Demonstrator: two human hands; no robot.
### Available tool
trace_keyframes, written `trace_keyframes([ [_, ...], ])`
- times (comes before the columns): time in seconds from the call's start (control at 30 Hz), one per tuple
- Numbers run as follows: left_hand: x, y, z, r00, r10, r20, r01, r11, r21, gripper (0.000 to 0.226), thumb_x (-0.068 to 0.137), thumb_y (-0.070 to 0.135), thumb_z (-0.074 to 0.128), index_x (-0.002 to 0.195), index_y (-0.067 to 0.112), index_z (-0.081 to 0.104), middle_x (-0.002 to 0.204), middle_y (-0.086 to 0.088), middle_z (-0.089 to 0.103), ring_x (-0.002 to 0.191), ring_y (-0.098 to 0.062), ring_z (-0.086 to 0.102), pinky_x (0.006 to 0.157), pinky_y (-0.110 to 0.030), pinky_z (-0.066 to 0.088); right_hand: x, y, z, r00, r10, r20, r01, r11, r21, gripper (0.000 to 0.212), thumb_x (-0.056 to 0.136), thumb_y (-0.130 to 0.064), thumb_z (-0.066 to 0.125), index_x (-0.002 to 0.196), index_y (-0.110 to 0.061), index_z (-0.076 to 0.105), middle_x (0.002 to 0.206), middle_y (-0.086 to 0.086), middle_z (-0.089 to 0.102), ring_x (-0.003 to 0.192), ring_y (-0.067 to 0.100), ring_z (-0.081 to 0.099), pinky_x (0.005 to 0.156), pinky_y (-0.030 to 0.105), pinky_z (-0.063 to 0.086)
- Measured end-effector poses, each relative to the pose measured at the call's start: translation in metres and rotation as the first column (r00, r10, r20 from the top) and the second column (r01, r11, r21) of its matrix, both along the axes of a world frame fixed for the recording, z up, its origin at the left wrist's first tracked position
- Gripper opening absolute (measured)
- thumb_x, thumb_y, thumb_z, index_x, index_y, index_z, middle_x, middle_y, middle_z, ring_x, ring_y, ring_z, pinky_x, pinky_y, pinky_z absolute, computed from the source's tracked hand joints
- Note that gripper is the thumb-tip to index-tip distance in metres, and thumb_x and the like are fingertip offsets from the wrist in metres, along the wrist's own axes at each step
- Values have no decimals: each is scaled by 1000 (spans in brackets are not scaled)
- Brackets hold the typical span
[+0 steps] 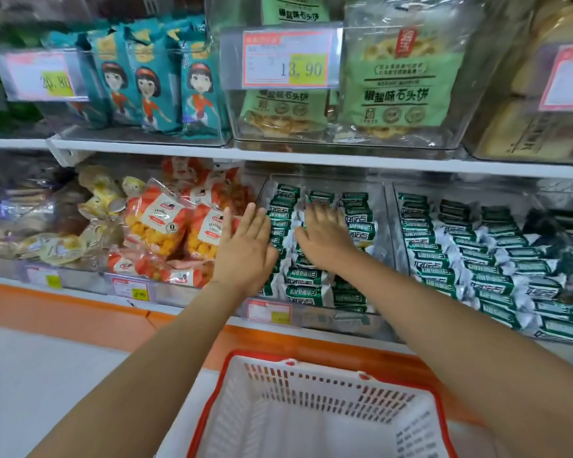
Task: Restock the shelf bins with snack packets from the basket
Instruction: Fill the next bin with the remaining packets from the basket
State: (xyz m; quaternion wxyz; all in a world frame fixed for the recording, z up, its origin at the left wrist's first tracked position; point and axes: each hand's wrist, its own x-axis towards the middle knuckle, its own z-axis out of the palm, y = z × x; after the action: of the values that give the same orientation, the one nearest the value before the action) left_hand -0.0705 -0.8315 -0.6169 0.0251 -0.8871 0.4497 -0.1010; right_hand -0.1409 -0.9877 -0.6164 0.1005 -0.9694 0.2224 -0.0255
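Basket (pixel 315 388), white mesh with red rim, nearest the camera, low between both forearms, well behind the fingers. Left hand (pixel 245 246) flat, fingers (pixel 255 216) straight and close together, holding nothing, at left edge of clear bin (pixel 338 320). Right hand (pixel 325 236) palm down, fingers (pixel 321 211) spread wide, tips blurred, pressing on green-and-white snack packets (pixel 306 290) inside that bin, gripping none. Packets stacked in rows under and between both sets of fingers. Price tag (pixel 268 311) on bin front, below the wrists. Just left of left fingers: orange packets (pixel 159 223) of yellow puffs. Right of right fingers: second clear bin (pixel 510 193) with same green-and-white packets. Above and beyond the fingers, upper shelf (pixel 311 157): teal cartoon-girl packets (pixel 146 81) to the left, pale green bags (pixel 407 77) to the right, tag reading 13.90 (pixel 286 59) between.
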Motion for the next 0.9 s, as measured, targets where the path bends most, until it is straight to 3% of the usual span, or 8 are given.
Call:
trace_keyframes([
  [0.1,-19,-24,-1,995,-48,-93,47,999,-17,81,86,46,-13,157,15,9,165,-2,3,151,-18,-10,119,-46,-18,-33,-19,6,982,-84,-168,46,976,-214,66,103,-39,25,154,-3,6,163,14,5,150,30,0,120,50,-5],
  [0.2,-30,-46,-3,977,-107,-186,101,994,-38,57,105,41,12,157,18,10,165,-1,3,152,-18,-8,118,-41,-17,-56,-44,20,992,-57,-110,25,962,-273,66,100,-38,41,154,-9,16,160,8,21,149,25,9,121,49,-5],
  [0.33,-39,-74,-4,939,-247,-238,241,969,-54,55,106,40,25,157,24,14,165,1,6,152,-18,-2,121,-42,-9,-73,-77,21,998,-57,14,59,987,-149,66,96,-39,54,152,-17,26,161,8,18,149,24,13,121,45,7],
  [0.47,-41,-111,1,943,-245,-224,269,960,80,68,102,43,40,157,25,6,165,0,0,152,-18,-1,122,-45,0,-73,-91,7,977,-86,196,36,969,244,67,99,-28,52,154,-7,20,162,12,10,150,24,7,121,32,8],
  [0.7,-22,-166,-4,972,-126,-199,153,980,128,86,93,43,61,157,21,9,166,-2,1,152,-24,1,121,-51,11,-75,-97,-1,952,-118,281,1,922,386,59,105,-23,38,155,-5,13,163,11,2,150,21,-4,116,26,-4],
  [0.9,-4,-164,-11,963,-227,-143,236,971,45,88,88,48,65,157,26,15,165,2,9,152,-21,5,121,-46,11,-81,-106,-6,935,-101,341,-79,877,475,56,105,-26,40,154,-10,20,164,4,3,150,16,-8,117,29,-4],
])
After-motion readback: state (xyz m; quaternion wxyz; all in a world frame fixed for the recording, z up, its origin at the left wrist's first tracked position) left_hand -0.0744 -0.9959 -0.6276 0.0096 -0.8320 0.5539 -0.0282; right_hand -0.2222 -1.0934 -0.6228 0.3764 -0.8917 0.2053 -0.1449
